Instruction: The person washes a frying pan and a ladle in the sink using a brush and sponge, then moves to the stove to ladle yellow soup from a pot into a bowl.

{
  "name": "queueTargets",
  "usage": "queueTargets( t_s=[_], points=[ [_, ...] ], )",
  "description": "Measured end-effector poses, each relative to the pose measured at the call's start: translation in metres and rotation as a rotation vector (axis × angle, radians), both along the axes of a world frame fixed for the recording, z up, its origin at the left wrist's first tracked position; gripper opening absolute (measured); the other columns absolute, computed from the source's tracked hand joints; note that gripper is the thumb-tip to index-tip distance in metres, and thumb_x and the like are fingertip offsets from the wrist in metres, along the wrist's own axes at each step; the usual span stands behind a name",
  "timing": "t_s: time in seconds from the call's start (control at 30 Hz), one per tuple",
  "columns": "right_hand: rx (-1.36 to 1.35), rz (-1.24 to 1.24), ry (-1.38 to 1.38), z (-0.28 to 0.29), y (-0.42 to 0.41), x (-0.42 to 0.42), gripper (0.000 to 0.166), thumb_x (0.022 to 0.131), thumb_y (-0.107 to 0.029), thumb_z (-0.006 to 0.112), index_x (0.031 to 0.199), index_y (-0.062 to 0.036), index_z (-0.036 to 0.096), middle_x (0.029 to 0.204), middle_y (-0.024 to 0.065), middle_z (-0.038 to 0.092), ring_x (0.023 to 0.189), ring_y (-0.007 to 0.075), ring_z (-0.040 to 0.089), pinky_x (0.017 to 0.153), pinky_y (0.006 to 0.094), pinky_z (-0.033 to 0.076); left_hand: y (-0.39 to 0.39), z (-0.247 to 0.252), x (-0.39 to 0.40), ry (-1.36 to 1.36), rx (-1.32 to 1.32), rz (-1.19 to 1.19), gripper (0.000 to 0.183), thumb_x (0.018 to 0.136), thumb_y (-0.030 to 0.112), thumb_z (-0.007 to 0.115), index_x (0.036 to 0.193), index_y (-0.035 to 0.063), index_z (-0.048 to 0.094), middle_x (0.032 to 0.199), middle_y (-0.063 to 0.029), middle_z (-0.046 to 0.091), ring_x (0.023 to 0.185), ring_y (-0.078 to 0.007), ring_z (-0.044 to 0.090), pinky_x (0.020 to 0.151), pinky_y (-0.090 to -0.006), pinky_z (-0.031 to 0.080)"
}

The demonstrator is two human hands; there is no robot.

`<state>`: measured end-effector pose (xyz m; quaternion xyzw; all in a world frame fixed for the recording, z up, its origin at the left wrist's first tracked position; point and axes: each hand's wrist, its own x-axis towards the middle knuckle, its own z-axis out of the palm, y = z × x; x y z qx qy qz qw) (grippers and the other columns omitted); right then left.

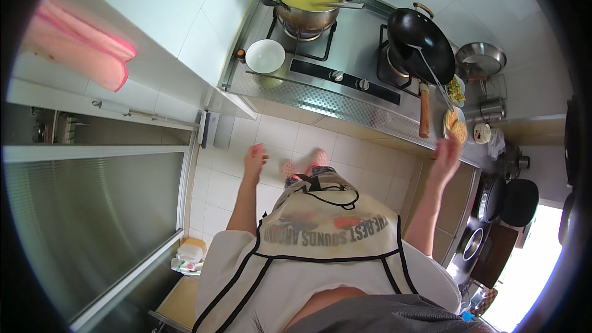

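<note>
My left hand hangs in the air over the tiled floor, left of the apron, its fingers loosely bent and holding nothing that I can see. My right hand is raised at the counter's edge, just below a plate with round flat cakes; whether its fingers touch anything cannot be told. A black wok sits tilted on the right burner, its wooden handle towards me. A metal utensil leans out of it over the cakes. A steel pot of yellow liquid, with a ladle handle, stands on the left burner.
A white bowl and a small bottle stand at the hob's left. Along the right are a dish of green food, a steel pan, a small tub and a dark cutting board. A sliding glass door is on the left.
</note>
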<state>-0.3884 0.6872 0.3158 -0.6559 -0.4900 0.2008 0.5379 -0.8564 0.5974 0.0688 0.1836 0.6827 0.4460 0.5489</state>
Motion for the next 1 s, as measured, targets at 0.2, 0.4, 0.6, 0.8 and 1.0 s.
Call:
queueTargets(
  t_s=[0.2,0.4,0.6,0.8,1.0],
  points=[
    [-0.29,0.538,0.586,0.016,0.127,-0.138,0.062,0.091,-0.019,0.057,0.142,-0.0056,0.025,0.093,0.0085,0.062,0.068,0.0104,0.054,0.06,0.0231,0.043,0.04,0.036,0.053,-0.095,0.019,-0.303,0.029,0.092,0.025,0.054,0.115,0.0084,0.054,0.099,-0.0063,0.062,0.077,-0.0136,0.06,0.068,-0.0263,0.047],
    [-0.285,0.569,0.652,0.005,0.28,-0.192,0.066,0.089,-0.03,0.062,0.14,-0.0058,0.029,0.091,0.0113,0.063,0.068,0.0115,0.057,0.06,0.0235,0.045,0.036,0.057,0.016,-0.006,0.021,-0.183,0.031,0.092,0.023,0.053,0.118,0.0067,0.054,0.098,-0.0066,0.063,0.076,-0.0127,0.06,0.067,-0.0247,0.047],
    [-0.293,0.561,0.544,0.004,0.337,-0.208,0.028,0.09,-0.026,0.053,0.102,-0.0032,0.063,0.071,0.0061,0.063,0.055,0.009,0.055,0.05,0.0225,0.043,0.0,0.072,-0.008,0.035,-0.054,0.117,0.032,0.093,0.023,0.051,0.118,0.0042,0.054,0.097,-0.0058,0.062,0.076,-0.0116,0.059,0.066,-0.0242,0.046],
    [-0.175,0.576,0.414,0.037,0.325,-0.194,0.024,0.091,-0.018,0.047,0.097,-0.0031,0.065,0.066,0.0056,0.061,0.053,0.0083,0.053,0.048,0.0218,0.041,0.011,0.059,-0.002,-0.092,-0.051,0.143,0.031,0.095,0.023,0.05,0.119,0.0038,0.053,0.098,-0.0061,0.062,0.077,-0.0114,0.059,0.068,-0.0246,0.047],
    [-0.047,0.556,0.168,0.079,0.303,-0.183,0.017,0.091,-0.015,0.053,0.097,-0.0044,0.064,0.069,0.0018,0.059,0.057,0.006,0.051,0.051,0.0206,0.04,0.08,0.075,-0.013,-0.089,0.009,-0.046,0.031,0.096,0.019,0.048,0.119,-0.0012,0.05,0.095,-0.0064,0.061,0.075,-0.0108,0.058,0.067,-0.0232,0.046]
  ],
)
